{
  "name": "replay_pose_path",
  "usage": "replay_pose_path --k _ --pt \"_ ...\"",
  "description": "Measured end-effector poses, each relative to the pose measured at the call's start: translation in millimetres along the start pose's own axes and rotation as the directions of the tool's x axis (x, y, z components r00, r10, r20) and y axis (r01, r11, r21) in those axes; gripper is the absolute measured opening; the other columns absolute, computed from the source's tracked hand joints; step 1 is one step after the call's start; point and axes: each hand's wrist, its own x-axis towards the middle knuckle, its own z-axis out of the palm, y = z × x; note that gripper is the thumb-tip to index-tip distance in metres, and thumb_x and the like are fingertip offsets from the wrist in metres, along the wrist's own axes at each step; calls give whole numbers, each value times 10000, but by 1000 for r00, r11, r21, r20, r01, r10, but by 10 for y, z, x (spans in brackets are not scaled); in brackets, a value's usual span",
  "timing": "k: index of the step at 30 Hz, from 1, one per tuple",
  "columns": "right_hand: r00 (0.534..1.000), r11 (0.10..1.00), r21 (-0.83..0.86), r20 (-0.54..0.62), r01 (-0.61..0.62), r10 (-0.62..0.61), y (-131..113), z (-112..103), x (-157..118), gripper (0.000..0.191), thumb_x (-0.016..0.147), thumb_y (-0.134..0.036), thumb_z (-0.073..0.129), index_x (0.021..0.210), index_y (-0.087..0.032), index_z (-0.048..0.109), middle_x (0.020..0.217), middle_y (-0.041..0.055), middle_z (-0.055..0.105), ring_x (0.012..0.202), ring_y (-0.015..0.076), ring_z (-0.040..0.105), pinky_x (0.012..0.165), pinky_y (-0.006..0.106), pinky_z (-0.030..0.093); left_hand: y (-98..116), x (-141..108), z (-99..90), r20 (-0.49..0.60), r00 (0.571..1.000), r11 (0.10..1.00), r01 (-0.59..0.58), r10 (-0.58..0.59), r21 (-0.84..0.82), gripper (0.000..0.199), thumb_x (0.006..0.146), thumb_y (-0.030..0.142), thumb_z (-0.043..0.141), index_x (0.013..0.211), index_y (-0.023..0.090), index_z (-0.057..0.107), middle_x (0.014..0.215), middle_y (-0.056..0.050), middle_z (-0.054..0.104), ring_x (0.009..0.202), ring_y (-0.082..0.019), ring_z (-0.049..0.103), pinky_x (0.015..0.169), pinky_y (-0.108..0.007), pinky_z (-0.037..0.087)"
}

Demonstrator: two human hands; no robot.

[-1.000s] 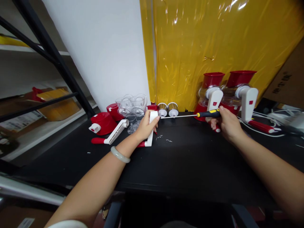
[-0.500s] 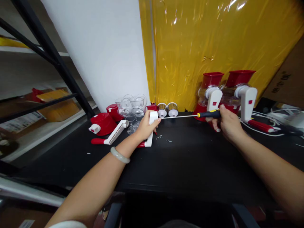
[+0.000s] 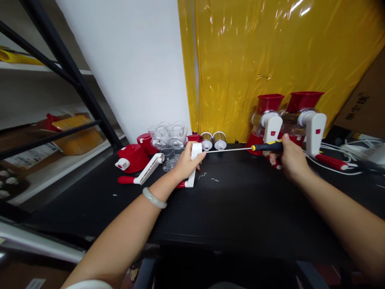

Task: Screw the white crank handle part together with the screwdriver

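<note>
My left hand (image 3: 187, 161) is closed round a white crank handle (image 3: 191, 180) with a red grip, held upright over the black table. A screwdriver (image 3: 267, 147) with a black and yellow handle lies level in my right hand (image 3: 290, 158). Its long shaft runs left, and the tip meets the crank beside my left thumb; the exact contact is hidden. Several small screws (image 3: 203, 175) are scattered on the table just right of the crank. Another white crank (image 3: 148, 170) with a red grip lies to the left of my left hand.
Red bases (image 3: 131, 158), clear plastic housings (image 3: 169, 136) and two metal drums (image 3: 219, 141) stand along the back. Two assembled red and white grinders (image 3: 304, 116) are at the back right, beside white cables (image 3: 345, 152). A black rack (image 3: 67, 74) rises on the left.
The whole view has shifted slightly, so things appear a little lower and further right. Both hands keep their hold on the crank and the screwdriver.
</note>
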Motion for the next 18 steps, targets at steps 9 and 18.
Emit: replay_pose_path --k 9,18 --pt "997 973 217 53 -74 64 -72 53 32 327 896 -323 331 693 -204 557 477 63 589 361 155 529 282 215 306 -1 7 -4 2 1000 1000 2 -2 -2 389 885 474 684 1077 217 465 666 59 602 481 -125 574 520 -274 482" --pt "996 986 166 85 -10 -4 -9 21 32 307 928 -398 410 735 -210 558 466 27 585 345 141 489 273 213 303 -33 18 -9 2 1000 1000 -5 5 2 388 889 486 672 1084 220 467 659 65 607 485 -124 577 524 -270 479"
